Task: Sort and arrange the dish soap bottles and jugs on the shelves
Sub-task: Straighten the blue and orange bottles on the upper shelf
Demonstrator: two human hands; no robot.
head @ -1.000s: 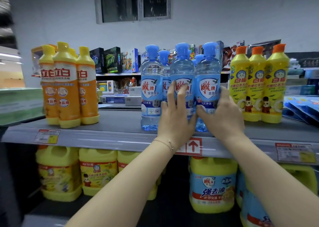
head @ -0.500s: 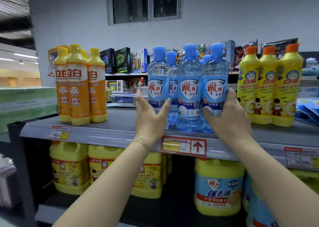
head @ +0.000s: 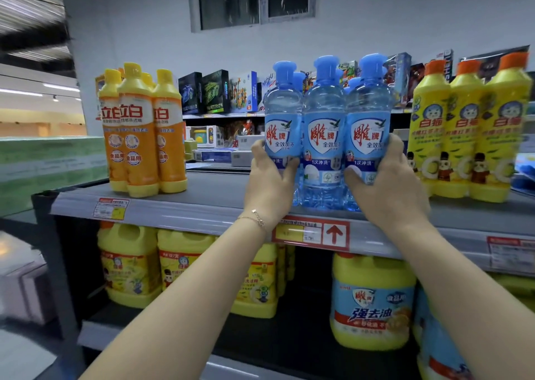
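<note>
So, closest to the camera both forearms reached up over the lower shelf, where the yellow jugs (head: pixel 130 267) sat on the left and a blue-label jug (head: pixel 373 301) on the right. Compared with a second earlier, the hands had spread apart. Back then they were bunched together on the front of the middle bottles; half a second later the left one had slid out to the left side. Now the left hand (head: pixel 270 186) was cupped around the leftmost of the blue bottles (head: pixel 325 136), thumb across the front, and the right hand (head: pixel 386 183) was wrapped around the rightmost one, so the front row of three was squeezed between the two palms. Both grips were closed on the cluster, not loose.

The blue bottles stood at the front edge of the top shelf (head: pixel 220 200), right above the red arrow tag (head: pixel 311 232), touching each other, labels forward. My guess is that bracketing them like that meant the group was being squared up as one block.

Further left stood the orange bottles (head: pixel 142 136), well apart; the yellow bottles (head: pixel 466 136) were just beside on the right. Both looked tidy already.
</note>
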